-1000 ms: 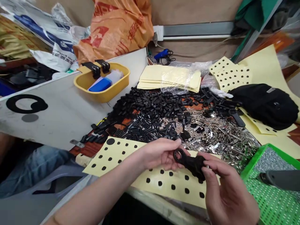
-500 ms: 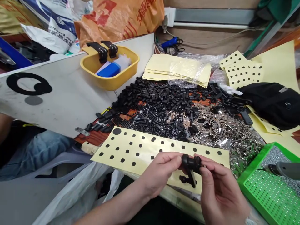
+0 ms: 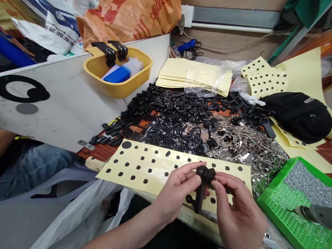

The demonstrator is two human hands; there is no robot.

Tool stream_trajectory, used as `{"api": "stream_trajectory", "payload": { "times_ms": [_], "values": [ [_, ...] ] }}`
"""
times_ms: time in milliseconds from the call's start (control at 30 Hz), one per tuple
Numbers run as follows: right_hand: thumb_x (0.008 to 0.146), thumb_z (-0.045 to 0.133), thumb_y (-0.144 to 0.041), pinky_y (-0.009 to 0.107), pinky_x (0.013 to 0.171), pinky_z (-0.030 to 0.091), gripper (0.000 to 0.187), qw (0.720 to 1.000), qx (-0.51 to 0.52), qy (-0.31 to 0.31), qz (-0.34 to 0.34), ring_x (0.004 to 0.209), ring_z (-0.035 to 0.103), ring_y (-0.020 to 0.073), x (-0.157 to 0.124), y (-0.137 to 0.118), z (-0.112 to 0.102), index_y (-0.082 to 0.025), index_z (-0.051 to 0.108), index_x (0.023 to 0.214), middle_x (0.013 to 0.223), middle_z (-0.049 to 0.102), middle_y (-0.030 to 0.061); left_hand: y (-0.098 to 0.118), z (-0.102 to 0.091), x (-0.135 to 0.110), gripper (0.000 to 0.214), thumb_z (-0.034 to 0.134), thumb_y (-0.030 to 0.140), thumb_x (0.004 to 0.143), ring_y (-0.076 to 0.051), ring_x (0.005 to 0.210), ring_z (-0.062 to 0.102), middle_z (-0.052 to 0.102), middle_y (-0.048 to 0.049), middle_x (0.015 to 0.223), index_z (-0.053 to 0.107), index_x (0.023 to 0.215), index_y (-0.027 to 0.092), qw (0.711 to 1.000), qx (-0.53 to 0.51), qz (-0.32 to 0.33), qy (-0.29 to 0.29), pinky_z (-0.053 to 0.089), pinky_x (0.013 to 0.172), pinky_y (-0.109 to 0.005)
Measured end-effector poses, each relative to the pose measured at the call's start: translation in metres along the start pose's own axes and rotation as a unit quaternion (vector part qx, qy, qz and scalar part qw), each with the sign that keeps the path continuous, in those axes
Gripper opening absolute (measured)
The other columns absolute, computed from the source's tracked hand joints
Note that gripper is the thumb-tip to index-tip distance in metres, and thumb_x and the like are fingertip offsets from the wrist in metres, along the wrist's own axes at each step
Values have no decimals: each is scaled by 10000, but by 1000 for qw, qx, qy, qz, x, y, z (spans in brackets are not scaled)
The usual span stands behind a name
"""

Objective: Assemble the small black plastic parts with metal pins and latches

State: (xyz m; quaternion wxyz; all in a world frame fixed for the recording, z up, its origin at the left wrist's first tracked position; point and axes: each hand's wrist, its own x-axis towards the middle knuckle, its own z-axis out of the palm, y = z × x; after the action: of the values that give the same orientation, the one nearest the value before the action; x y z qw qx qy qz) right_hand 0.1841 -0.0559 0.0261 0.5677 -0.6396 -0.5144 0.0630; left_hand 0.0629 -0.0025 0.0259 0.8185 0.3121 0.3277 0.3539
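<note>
**A:** What's that, right by the near edge of the tabletop (image 3: 97, 154)?

**B:** A black plastic lever handle (image 3: 200, 195). Its round head sits at the top, its arm points down, and a small stud (image 3: 188, 199) sticks out near the foot.

**A:** Who has hold of it?

**B:** Both hands. The left hand (image 3: 176, 186) is nearly closed, with its thumb and fingers curled in against the head from one side. The right hand (image 3: 233, 204) pinches the head from the other side, its fingers bent in close. Neither hand is open.

**A:** And where's the handle, exactly?

**B:** Toward the middle of that near edge, over a cream sheet with black dots (image 3: 135, 159). I can't tell whether it touches the sheet.

**A:** What's just beyond the hands?

**B:** A spread of loose parts: black screws (image 3: 166, 133) on the left, silver metal pieces (image 3: 246, 145) on the right, and short black tubes (image 3: 166, 103) behind them. A green perforated tray (image 3: 282, 204) sits at the right corner of the near edge.

**A:** Further back?

**B:** A stack of cream sheets under clear plastic (image 3: 194, 74), with a black bag (image 3: 295, 117) to its right. To the left, a yellow caddy (image 3: 118, 91) hangs on a white board (image 3: 64, 114), and an orange woven sack (image 3: 124, 20) slumps behind that.
</note>
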Motion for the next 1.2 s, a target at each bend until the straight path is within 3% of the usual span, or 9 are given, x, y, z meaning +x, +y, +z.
{"api": "stream_trajectory", "payload": {
  "times_ms": [133, 267, 567, 733, 900, 1200],
  "values": [
    [840, 690, -200, 166, 724, 562, 204, 1000, 3, 19, 20, 796, 692, 106, -4, 7, 2, -181, 670, 1043, 943, 726, 45, -1, 4, 1, 478, 738, 408, 797, -135, 699, 629, 673, -31, 826, 648, 1209, 182, 999, 31, 22, 2, 501, 760, -292],
    [850, 668, -165, 197, 844, 552, 163, 1000, 0, -1, -17, 902, 683, 115, -3, 13, 0, -197, 701, 1006, 983, 725, 40, -4, 4, 2, 494, 719, 407, 805, -131, 671, 617, 652, -22, 799, 630, 1231, 173, 999, 39, 24, 6, 498, 716, -282],
    [859, 644, -141, 229, 877, 543, 195, 1000, 14, -13, -13, 942, 677, 126, -5, 21, 3, -202, 698, 1037, 1010, 721, 46, -2, 9, 1, 513, 680, 322, 808, -121, 633, 599, 643, -12, 755, 609, 1286, 149, 996, 76, 17, 32, 491, 682, -266],
    [854, 642, -126, 308, 884, 557, 231, 1000, 15, -4, -19, 949, 686, 163, -9, 26, 7, -207, 695, 1064, 1033, 725, 63, 0, 12, 2, 501, 670, 284, 793, -114, 667, 555, 649, -35, 831, 634, 1273, 145, 996, 76, 17, 45, 492, 668, -251],
    [858, 636, -146, 374, 840, 579, 201, 1000, -1, 9, -17, 919, 697, 204, -11, 26, 7, -197, 704, 1041, 1014, 729, 86, 0, 12, 2, 493, 627, 269, 820, -104, 629, 538, 612, -14, 762, 621, 1300, 159, 995, 96, 8, 40, 454, 650, -240],
    [849, 617, -34, 281, 771, 576, 308, 995, -30, 7, -98, 885, 678, 152, -6, 19, 12, -204, 673, 1100, 980, 706, 59, 4, 10, 3, 522, 558, 251, 850, -118, 669, 533, 592, -10, 735, 565, 1359, 140, 989, 146, 10, 27, 440, 688, -257]
  ]
}}
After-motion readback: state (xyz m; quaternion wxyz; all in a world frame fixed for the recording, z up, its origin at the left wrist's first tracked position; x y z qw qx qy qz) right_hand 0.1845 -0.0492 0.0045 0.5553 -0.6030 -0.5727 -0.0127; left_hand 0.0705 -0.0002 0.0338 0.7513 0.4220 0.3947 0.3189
